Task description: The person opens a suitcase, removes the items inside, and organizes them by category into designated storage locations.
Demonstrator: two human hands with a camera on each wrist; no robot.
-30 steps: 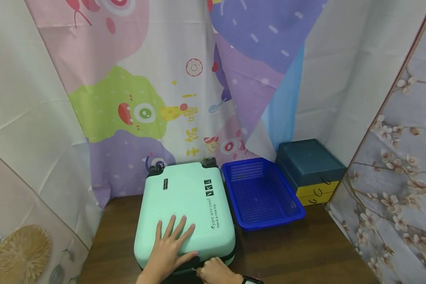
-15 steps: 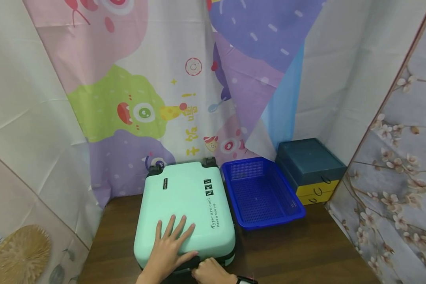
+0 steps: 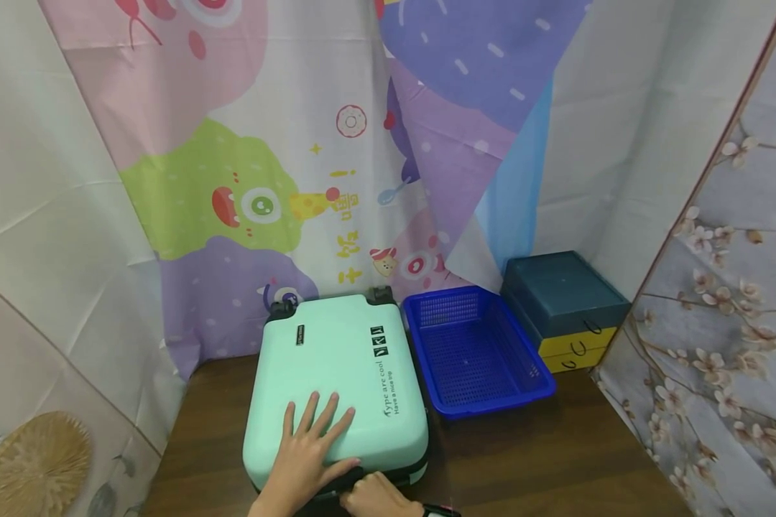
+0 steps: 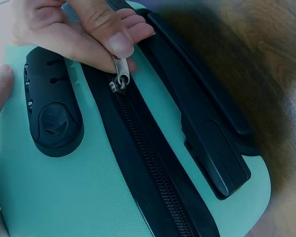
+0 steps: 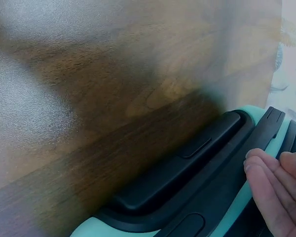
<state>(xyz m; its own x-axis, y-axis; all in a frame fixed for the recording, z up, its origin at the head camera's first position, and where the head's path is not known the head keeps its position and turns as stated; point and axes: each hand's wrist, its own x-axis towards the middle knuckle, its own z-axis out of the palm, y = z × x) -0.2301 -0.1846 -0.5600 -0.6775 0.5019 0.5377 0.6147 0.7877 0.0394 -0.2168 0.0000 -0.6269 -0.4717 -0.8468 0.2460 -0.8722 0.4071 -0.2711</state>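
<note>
Head view shows a curtain [image 3: 297,93], wooden table [image 3: 524,459] and suitcase [image 3: 326,366] lettered "Have a nice trip", left hand [image 3: 302,456] spread atop, right hand [image 3: 376,495] pinching its zipper pull [image 4: 122,70].

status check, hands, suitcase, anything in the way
Left hand spread on suitcase top. Right hand pinches zipper pull. Suitcase lies flat, not swung open. Blue basket beside it, out of the hands' way.
</note>
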